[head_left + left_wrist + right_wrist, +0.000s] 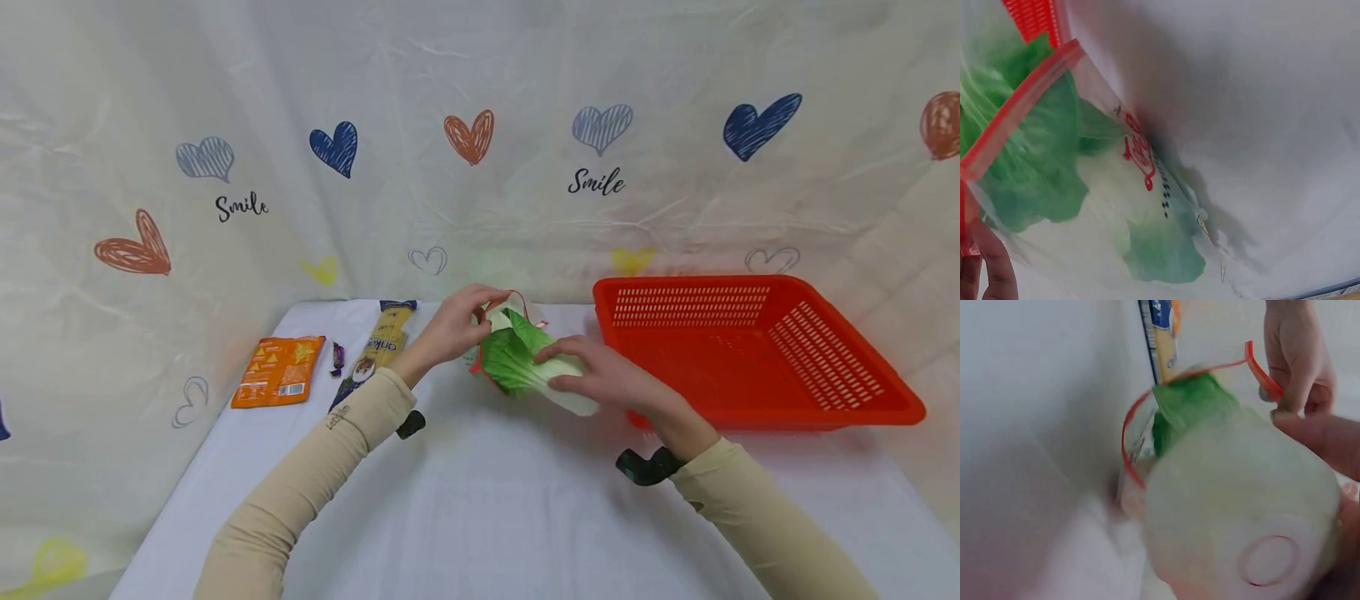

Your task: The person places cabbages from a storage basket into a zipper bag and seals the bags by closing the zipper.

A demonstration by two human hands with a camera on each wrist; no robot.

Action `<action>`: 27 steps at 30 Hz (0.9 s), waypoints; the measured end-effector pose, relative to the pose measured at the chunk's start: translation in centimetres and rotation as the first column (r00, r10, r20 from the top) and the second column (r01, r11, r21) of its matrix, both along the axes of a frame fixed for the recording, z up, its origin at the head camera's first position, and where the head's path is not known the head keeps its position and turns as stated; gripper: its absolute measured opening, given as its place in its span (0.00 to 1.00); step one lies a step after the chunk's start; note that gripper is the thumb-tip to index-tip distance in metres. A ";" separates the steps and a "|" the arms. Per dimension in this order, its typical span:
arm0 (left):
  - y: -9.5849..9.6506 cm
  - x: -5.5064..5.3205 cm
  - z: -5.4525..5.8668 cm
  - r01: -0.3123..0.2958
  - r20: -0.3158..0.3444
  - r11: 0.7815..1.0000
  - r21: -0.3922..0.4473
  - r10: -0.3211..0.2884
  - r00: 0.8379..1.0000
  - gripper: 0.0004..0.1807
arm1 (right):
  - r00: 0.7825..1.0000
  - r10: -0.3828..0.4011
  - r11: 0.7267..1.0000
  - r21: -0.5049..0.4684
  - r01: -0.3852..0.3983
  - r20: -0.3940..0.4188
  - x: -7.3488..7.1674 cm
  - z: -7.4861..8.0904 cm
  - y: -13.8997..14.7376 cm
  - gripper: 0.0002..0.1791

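My right hand (611, 377) grips a Chinese cabbage (513, 358) around its white stem end. The cabbage is tilted, leafy green end toward the left and pale round base (1241, 500) facing the right wrist camera. A clear zip bag (1147, 219) with red edging and red print surrounds the leaves at its mouth. Part of the green leaf shows through the plastic. My left hand (453, 325) pinches the bag's red-edged rim, thumb and fingers together, holding the mouth apart on one side. The stem end is outside the bag.
A large red plastic basket (757, 417) stands on the right of the white-covered table (480, 517). At the left lie an orange packet (277, 372), a small purple wrapped item (337, 359) and a pasta packet (386, 333). A printed curtain (525, 217) hangs behind.
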State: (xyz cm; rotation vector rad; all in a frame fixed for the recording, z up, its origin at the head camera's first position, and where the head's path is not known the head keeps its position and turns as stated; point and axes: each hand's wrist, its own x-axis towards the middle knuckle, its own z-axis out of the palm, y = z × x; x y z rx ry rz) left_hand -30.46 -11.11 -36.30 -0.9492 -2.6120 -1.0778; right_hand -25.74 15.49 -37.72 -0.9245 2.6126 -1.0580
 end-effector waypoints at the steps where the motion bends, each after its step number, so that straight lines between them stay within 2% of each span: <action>1: 0.0 0.0 0.0 0.010 -0.001 1.000 -0.004 -0.010 1.000 0.30 | 0.999 -0.038 0.999 0.004 0.038 -0.013 -0.1 0.1 -0.3 0.18; 4: 0.1 0.1 -0.2 0.033 0.000 0.999 -0.024 -0.033 0.999 0.29 | 0.988 -0.138 0.990 0.008 0.139 -0.064 -0.4 0.1 -1.5 0.19; 6: 0.2 0.1 -0.2 0.040 0.006 0.999 -0.032 -0.040 0.999 0.29 | 0.985 -0.148 0.989 -0.007 0.148 -0.092 -0.6 0.0 -2.3 0.19; 8: 0.2 0.1 -0.2 0.039 0.000 0.999 -0.035 -0.039 0.999 0.29 | 0.989 -0.112 0.994 -0.015 0.111 -0.099 -0.7 -0.3 -2.8 0.19; 12: 0.3 0.2 -0.1 0.037 -0.015 0.999 -0.032 -0.037 0.999 0.29 | 0.994 0.017 1.000 -0.008 -0.018 -0.111 -0.9 -0.7 -3.2 0.19; 14: 0.3 0.3 0.0 0.047 -0.027 0.998 -0.043 -0.049 0.998 0.29 | 0.988 0.026 0.999 0.027 -0.022 -0.154 -0.9 -0.9 -3.3 0.18; 15: 0.3 0.4 0.0 0.058 -0.029 0.997 -0.044 -0.059 0.998 0.29 | 0.983 -0.001 0.999 0.046 0.010 -0.184 -0.9 -0.9 -3.3 0.18; 17: 0.3 0.6 -0.1 0.076 -0.033 0.996 -0.051 -0.078 0.996 0.29 | 0.967 -0.106 0.990 0.062 0.123 -0.234 -0.9 -0.9 -3.4 0.18; 19: 0.4 0.7 -0.2 0.085 -0.031 0.995 -0.057 -0.087 0.996 0.29 | 0.934 -0.238 0.965 0.041 0.257 -0.266 -0.9 -0.6 -3.5 0.18; 21: 0.4 0.8 -0.4 0.084 -0.022 0.995 -0.058 -0.086 0.996 0.30 | 0.905 -0.345 0.936 -0.016 0.352 -0.248 -0.9 -0.3 -3.6 0.20; 22: 0.5 0.7 -0.5 0.078 -0.015 0.995 -0.061 -0.079 0.997 0.30 | 0.902 -0.368 0.929 -0.050 0.366 -0.226 -1.0 -0.3 -3.6 0.20; 24: 0.5 0.7 -0.7 0.059 -0.010 0.996 -0.061 -0.060 0.998 0.30 | 0.920 -0.357 0.933 -0.103 0.344 -0.161 -1.1 -0.3 -3.5 0.21; 27: 0.5 0.5 -0.8 0.031 -0.004 0.998 -0.063 -0.031 1.000 0.30 | 0.966 -0.249 0.964 -0.118 0.239 -0.075 -1.4 -0.7 -3.4 0.22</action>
